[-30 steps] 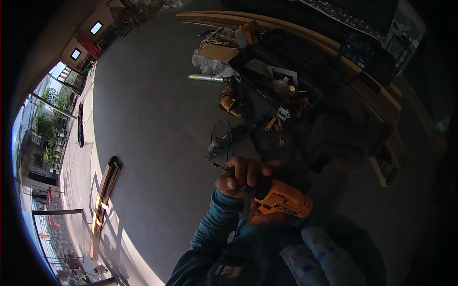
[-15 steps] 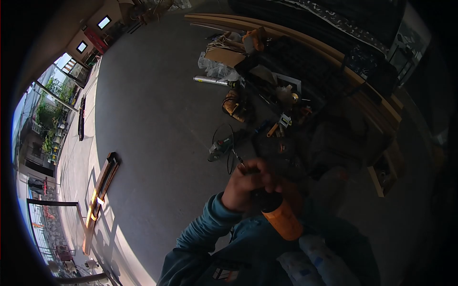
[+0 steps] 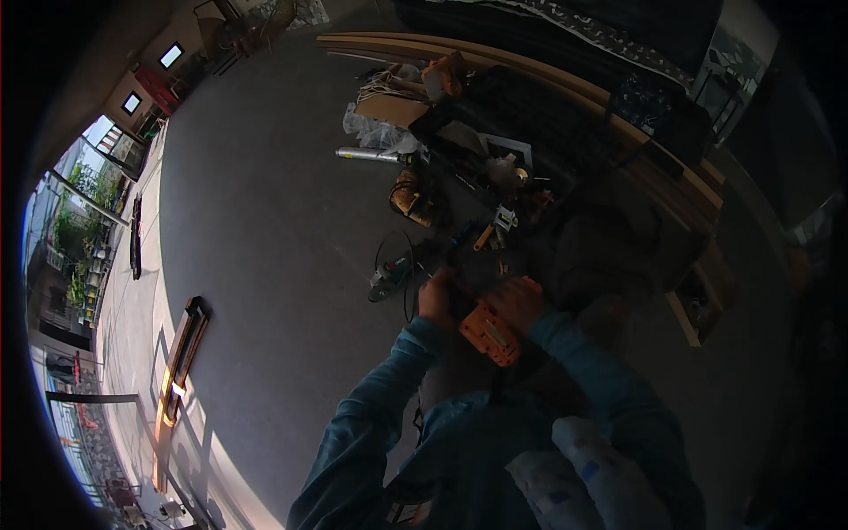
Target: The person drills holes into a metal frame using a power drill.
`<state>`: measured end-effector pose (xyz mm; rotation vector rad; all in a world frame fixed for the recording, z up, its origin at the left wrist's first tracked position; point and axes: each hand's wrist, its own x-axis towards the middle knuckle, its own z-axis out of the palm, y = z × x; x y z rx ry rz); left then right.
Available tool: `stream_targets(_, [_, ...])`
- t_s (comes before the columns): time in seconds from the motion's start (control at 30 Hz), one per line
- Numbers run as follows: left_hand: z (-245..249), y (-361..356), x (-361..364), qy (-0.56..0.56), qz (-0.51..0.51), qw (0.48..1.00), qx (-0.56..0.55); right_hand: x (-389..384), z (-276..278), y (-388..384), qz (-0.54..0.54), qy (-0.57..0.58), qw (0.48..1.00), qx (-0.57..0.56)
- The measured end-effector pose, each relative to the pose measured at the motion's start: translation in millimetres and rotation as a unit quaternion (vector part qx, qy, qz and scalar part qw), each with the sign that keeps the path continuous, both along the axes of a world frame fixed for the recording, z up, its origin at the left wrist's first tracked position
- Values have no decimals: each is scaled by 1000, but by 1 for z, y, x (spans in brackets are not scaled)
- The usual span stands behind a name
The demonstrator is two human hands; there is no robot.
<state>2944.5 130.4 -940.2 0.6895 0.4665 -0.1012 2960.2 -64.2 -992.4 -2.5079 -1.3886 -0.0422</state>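
An orange and black power drill [image 3: 490, 334] is held low in front of my body, its orange body facing up. My left hand [image 3: 435, 299] is closed round its dark front end. My right hand [image 3: 519, 302] grips the other side, with its fingers bent over the orange housing; part of the drill is hidden under it. On the floor just left of my hands lies a green power tool [image 3: 389, 278] with a thin dark cable looped beside it. An orange-handled tool [image 3: 483, 237] lies beyond my hands.
A black toolbox [image 3: 552, 172] full of tools stands ahead. Near it are a brown bundle [image 3: 413, 196], a silver tube [image 3: 367, 154], clear plastic [image 3: 380, 132] and cardboard [image 3: 393, 109]. Long wooden boards [image 3: 495, 55] run behind. Bundled lengths [image 3: 181, 371] lie at the left.
The drill has turned, so its orange housing shows from another side, and it has moved away from my body. My right hand has come into view on it; my left hand has shifted slightly left.
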Motion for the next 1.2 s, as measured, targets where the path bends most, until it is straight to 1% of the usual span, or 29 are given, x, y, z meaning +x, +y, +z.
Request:
stream_targets(0.07, [-19, -6, -21, 141, -4, 981, 132, -14, 9, -2, -3, -2, 1000, 16])
stream_targets(0.1, [-26, -6, -33, 151, -4, 980, 129, -24, 11, -4, -4, -8, 999, 32])
stream_targets(0.17, [12, -2, -35, 64, -66, 987, 134, -27, 21, -6, -20, 21, 999, 38])
stream_targets(0.2, [29, 0, -37, 60, -63, 987, 139, -31, 23, -4, -38, 55, 997, 43])
stream_targets(0.23, [45, -1, -41, 21, -63, 994, 81, -39, 13, 4, -37, 51, 997, 46])
stream_targets(0.27, [59, -2, -45, -17, -63, 998, 22, -51, -11, 18, -146, -138, 969, 146])
stream_targets(0.3, [70, 0, -46, -22, -62, 998, 23, -59, -38, 36, -245, -321, 883, 238])
stream_targets(0.33, [80, 3, -49, -141, -111, 983, -31, -64, -41, 47, -244, -323, 882, 239])
stream_targets(0.37, [93, 4, -54, -252, -159, 951, -86, -73, -46, 57, -255, -339, 870, 251])
stream_targets(0.4, [105, 6, -49, -412, -216, 877, -118, -84, -50, 65, -268, -354, 857, 262])
stream_targets(0.47, [172, -11, -33, -680, -282, 652, -180, -108, -57, 73, -304, -384, 828, 273])
stream_targets(0.5, [217, -16, -42, -732, -286, 605, -129, -114, -59, 73, -321, -405, 810, 278])
stream_targets(0.53, [250, -20, -58, -747, -266, 606, -71, -119, -60, 70, -337, -428, 790, 282])
stream_targets(0.57, [264, -22, -66, -738, -300, 591, -124, -125, -61, 65, -351, -452, 768, 288])
stream_targets(0.6, [269, -18, -62, -748, -397, 497, -192, -141, -65, 31, -337, -416, 798, 275])
stream_targets(0.67, [237, -25, -61, -765, -281, 528, -238, -127, -49, 71, -308, -335, 855, 249])
stream_targets(0.7, [195, -25, -58, -659, -175, 690, -242, -85, -28, 92, -291, -287, 883, 233])
stream_targets(0.73, [112, 4, -52, -409, -91, 880, -222, -29, -9, 78, -272, -241, 906, 220])
stream_targets(0.77, [59, 5, -51, -121, 66, 990, 12, -10, -2, 71, -260, -185, 925, 206])
stream_targets(0.8, [-13, 18, -49, 70, 36, 997, -19, -24, -7, 56, -251, -111, 943, 190])
stream_targets(0.83, [-45, 16, -59, 107, 23, 993, 33, -40, -7, 38, -226, -73, 955, 180])
stream_targets(0.87, [-63, 13, -62, 136, 14, 987, 85, -56, -5, 32, -197, -43, 964, 172])
stream_targets(0.93, [-48, 13, -83, 181, -18, 977, 115, -78, -2, 29, -152, 108, 971, 147])
stream_targets(1.0, [-25, 12, -63, 166, -49, 975, 142, -85, 7, 30, -100, 196, 967, 130])
stream_targets(1.07, [-5, 18, -70, 55, -55, 997, 0, -92, 17, 37, -58, 301, 945, 113])
stream_targets(1.1, [5, 12, -72, 58, -61, 996, -3, -93, 21, 32, -35, 350, 931, 102])
stream_targets(1.13, [22, 6, -79, -32, -56, 997, -49, -104, 16, 35, -43, 357, 928, 101])
stream_targets(1.17, [37, 0, -83, -126, -47, 986, -95, -118, 8, 40, 23, 465, 856, 224])
stream_targets(1.2, [48, -5, -84, -125, -51, 986, -99, -131, -1, 48, 90, 554, 755, 340])
